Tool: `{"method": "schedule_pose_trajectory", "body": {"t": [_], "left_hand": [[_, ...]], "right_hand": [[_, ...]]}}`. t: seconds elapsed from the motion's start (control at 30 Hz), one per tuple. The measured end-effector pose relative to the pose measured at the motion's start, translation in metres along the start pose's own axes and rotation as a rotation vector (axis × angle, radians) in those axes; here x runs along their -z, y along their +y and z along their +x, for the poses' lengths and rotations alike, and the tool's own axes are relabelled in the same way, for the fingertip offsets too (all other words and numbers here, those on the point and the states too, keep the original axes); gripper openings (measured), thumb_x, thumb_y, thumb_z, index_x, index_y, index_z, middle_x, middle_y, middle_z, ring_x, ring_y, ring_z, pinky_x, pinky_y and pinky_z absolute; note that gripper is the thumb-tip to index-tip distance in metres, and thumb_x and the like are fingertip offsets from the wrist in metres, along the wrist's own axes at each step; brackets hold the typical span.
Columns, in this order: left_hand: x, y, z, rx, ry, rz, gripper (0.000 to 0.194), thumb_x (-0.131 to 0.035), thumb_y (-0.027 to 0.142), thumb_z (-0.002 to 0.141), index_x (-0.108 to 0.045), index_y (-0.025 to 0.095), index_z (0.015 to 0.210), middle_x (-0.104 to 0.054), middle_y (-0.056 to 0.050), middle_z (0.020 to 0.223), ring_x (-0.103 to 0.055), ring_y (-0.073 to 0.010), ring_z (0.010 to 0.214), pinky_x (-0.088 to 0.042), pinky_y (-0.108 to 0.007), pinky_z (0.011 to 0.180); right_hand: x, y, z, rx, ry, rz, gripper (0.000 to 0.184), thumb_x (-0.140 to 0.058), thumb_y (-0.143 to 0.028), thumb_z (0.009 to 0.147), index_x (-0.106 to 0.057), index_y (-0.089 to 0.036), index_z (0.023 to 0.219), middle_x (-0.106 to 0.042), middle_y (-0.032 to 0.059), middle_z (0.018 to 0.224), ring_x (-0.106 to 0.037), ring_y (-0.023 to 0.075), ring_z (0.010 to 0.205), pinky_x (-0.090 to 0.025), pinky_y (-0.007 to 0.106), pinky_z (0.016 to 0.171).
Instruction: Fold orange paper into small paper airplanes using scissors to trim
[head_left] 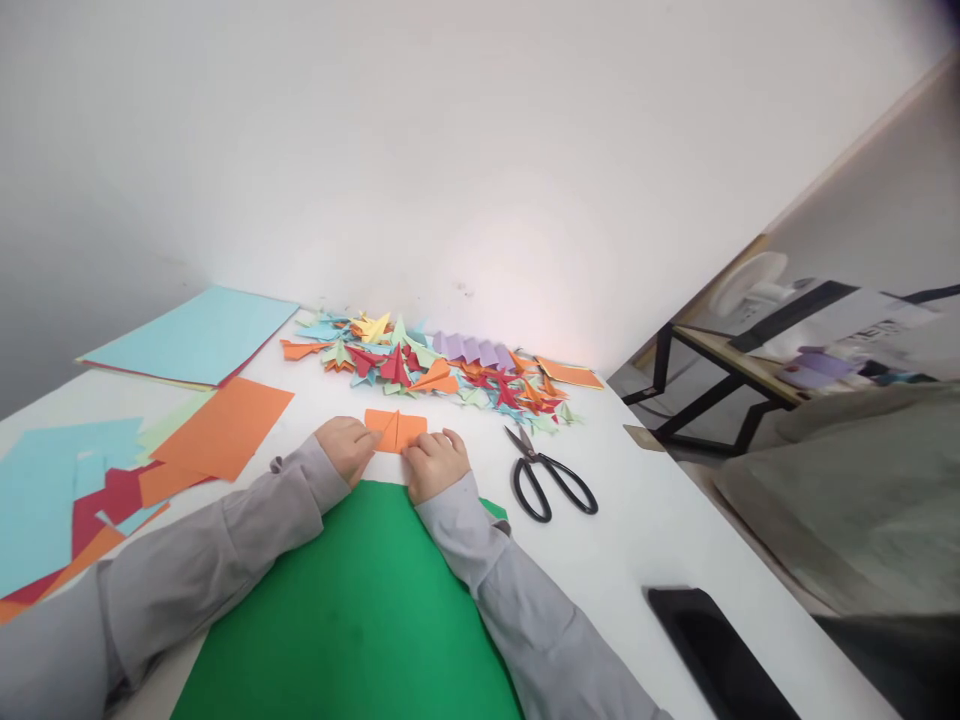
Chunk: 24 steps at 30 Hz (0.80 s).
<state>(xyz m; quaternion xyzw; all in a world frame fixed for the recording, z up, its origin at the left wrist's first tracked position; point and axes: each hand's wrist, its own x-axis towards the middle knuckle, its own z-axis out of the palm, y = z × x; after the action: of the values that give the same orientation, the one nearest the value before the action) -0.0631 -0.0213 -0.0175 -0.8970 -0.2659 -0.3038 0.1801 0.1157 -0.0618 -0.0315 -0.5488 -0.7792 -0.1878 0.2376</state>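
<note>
A small orange paper with crease lines lies just past the far edge of a green sheet. My left hand pinches its left side, fingers closed. At the right side, my right hand grips the lower corner, with its fingers bent together. Black-handled scissors rest to the right of my right hand, blades slightly apart. Behind the orange paper spreads a heap of folded paper pieces in red, orange, green, blue and yellow.
Blue sheets are stacked at the back left. Orange sheets and paper scraps cover the left side. A black phone lies front right. The wall borders the table's back. A shelf stands beyond the right edge.
</note>
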Motion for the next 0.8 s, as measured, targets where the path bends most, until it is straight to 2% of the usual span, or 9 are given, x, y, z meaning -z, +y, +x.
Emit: {"method": "schedule_pose_trajectory", "body": {"t": [0.13,0.23,0.3,0.43,0.5,0.6,0.7,0.8], "left_hand": [[-0.007,-0.003,-0.001,-0.042,-0.089,0.009,0.027,-0.039,0.010,0.081,-0.058,0.010,0.100,-0.066,-0.009,0.075,-0.061,-0.0199,0.070,-0.047,-0.032,0.063],[-0.007,-0.005,0.000,-0.124,-0.060,0.058,0.026,-0.042,0.010,0.080,-0.057,0.009,0.101,-0.065,-0.008,0.071,-0.060,-0.0208,0.067,-0.045,-0.033,0.060],[-0.007,-0.007,0.002,-0.167,-0.007,0.065,0.025,-0.044,0.013,0.080,-0.057,0.010,0.101,-0.065,-0.007,0.069,-0.059,-0.0199,0.063,-0.044,-0.033,0.060],[-0.005,-0.007,0.010,-0.254,0.156,0.016,0.018,-0.046,0.014,0.078,-0.058,0.014,0.092,-0.064,-0.005,0.072,-0.056,-0.0156,0.063,-0.042,-0.031,0.063],[-0.003,-0.004,0.016,-0.237,0.207,0.001,0.017,-0.045,0.012,0.077,-0.059,0.016,0.087,-0.063,-0.005,0.071,-0.054,-0.0153,0.066,-0.041,-0.031,0.063],[0.001,0.003,0.026,-0.156,0.188,0.013,0.013,-0.047,0.014,0.076,-0.060,0.017,0.075,-0.059,-0.006,0.072,-0.051,-0.0173,0.070,-0.038,-0.032,0.061],[0.001,0.008,0.033,-0.155,0.154,0.032,0.017,-0.047,0.012,0.075,-0.055,0.017,0.062,-0.055,-0.006,0.067,-0.045,-0.0166,0.065,-0.033,-0.032,0.057],[-0.001,0.010,0.035,-0.176,0.173,0.003,0.017,-0.045,0.010,0.075,-0.055,0.016,0.062,-0.055,-0.006,0.067,-0.043,-0.0162,0.064,-0.031,-0.032,0.056]], "right_hand": [[-0.002,-0.001,0.000,-0.013,0.048,0.022,0.012,-0.054,-0.015,0.070,-0.063,-0.020,0.077,-0.062,0.0033,0.072,-0.050,0.0182,0.073,-0.027,0.036,0.088],[0.001,-0.002,0.001,-0.011,0.076,0.031,0.018,-0.053,-0.023,0.076,-0.062,-0.019,0.091,-0.062,0.0034,0.072,-0.050,0.0188,0.074,-0.027,0.036,0.088],[0.001,-0.001,0.002,-0.005,0.092,0.038,0.020,-0.054,-0.029,0.077,-0.062,-0.020,0.093,-0.061,0.0035,0.072,-0.050,0.0190,0.074,-0.028,0.036,0.086],[-0.005,0.005,0.006,0.053,0.177,0.057,0.013,-0.053,-0.032,0.080,-0.064,-0.024,0.080,-0.059,0.0012,0.069,-0.048,0.0158,0.069,-0.028,0.033,0.082],[-0.007,0.008,0.008,0.077,0.249,0.048,0.013,-0.053,-0.027,0.081,-0.064,-0.024,0.075,-0.059,0.0003,0.067,-0.047,0.0142,0.067,-0.028,0.032,0.081],[-0.004,0.008,0.011,0.089,0.332,0.033,0.015,-0.053,-0.022,0.080,-0.064,-0.022,0.070,-0.060,0.0004,0.064,-0.047,0.0134,0.066,-0.029,0.031,0.081],[0.005,0.006,0.012,0.102,0.406,0.047,0.016,-0.050,-0.016,0.080,-0.063,-0.020,0.071,-0.061,0.0006,0.063,-0.049,0.0130,0.067,-0.031,0.031,0.082],[0.014,0.004,0.012,0.119,0.455,0.055,0.016,-0.050,-0.016,0.078,-0.061,-0.019,0.068,-0.061,0.0007,0.061,-0.049,0.0127,0.066,-0.033,0.031,0.082]]}}
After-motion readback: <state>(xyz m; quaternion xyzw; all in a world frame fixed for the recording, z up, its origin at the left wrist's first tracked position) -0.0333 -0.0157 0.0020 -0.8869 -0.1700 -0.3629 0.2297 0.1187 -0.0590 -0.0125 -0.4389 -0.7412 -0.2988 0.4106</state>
